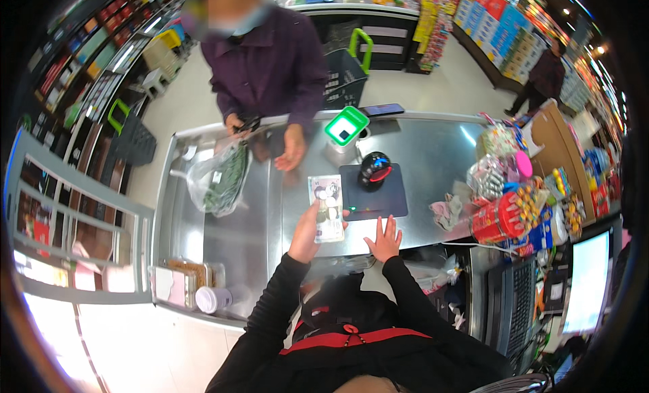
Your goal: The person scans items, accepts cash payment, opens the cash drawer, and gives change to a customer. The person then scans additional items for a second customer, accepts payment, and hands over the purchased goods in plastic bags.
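Note:
My left hand (305,234) grips a banknote (327,228) by its near part, above the metal counter (299,230). Several coins (324,194) lie on top of the note. Fingers spread, my right hand (386,239) rests at the counter's near edge with nothing in it. Just beyond it is a dark square pad (390,200) with a black scanner (375,171) standing on it. Across the counter, a person's hand (291,148) reaches out, palm visible. That person's other hand (235,125) holds a small dark object that I cannot make out.
A clear bag of green vegetables (223,182) lies at left. A green-framed payment device (347,126) and a phone (384,109) stand near the far edge. Sweets and a red jar (494,223) crowd the right, by a keyboard (519,296) and monitor (585,284). A lidded cup (213,299) sits near left.

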### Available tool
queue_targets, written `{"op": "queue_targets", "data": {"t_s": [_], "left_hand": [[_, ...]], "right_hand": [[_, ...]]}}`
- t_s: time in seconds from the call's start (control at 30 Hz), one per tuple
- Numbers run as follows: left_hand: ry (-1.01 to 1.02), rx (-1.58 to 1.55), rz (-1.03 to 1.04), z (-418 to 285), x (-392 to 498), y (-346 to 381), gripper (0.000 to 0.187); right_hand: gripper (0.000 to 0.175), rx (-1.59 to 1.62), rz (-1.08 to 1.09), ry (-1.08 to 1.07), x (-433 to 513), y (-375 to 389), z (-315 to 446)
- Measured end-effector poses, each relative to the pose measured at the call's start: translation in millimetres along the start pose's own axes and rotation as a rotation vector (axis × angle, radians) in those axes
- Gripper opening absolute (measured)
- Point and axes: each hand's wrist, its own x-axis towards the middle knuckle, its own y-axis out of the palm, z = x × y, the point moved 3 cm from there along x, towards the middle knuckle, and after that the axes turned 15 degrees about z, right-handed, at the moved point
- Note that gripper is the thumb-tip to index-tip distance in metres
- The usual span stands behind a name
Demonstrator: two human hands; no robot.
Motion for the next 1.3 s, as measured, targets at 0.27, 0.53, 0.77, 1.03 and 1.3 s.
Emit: {"op": "queue_targets", "data": {"t_s": [0.27,0.53,0.77,1.03,1.3], "left_hand": [[0.183,0.003,-0.106,-6,25,-94,0.047],[0.233,-0.019,-0.221,-2,94,-177,0.045],[0.189,0.077,-0.424,17,145,-233,0.036],[-0.081,0.244,-0.320,24,159,-273,0.049],[0.189,0.468,-0.290,6,108,-260,0.048]], "right_hand": [[0.095,-0.017,0.067,0.035,3,-1,0],[0.094,-0.033,0.069,0.057,7,5,-5],[0.095,-0.070,0.082,0.031,9,6,-5],[0.096,0.022,0.246,0.088,13,4,-6],[0.093,-0.026,0.170,0.078,12,6,-8]]}}
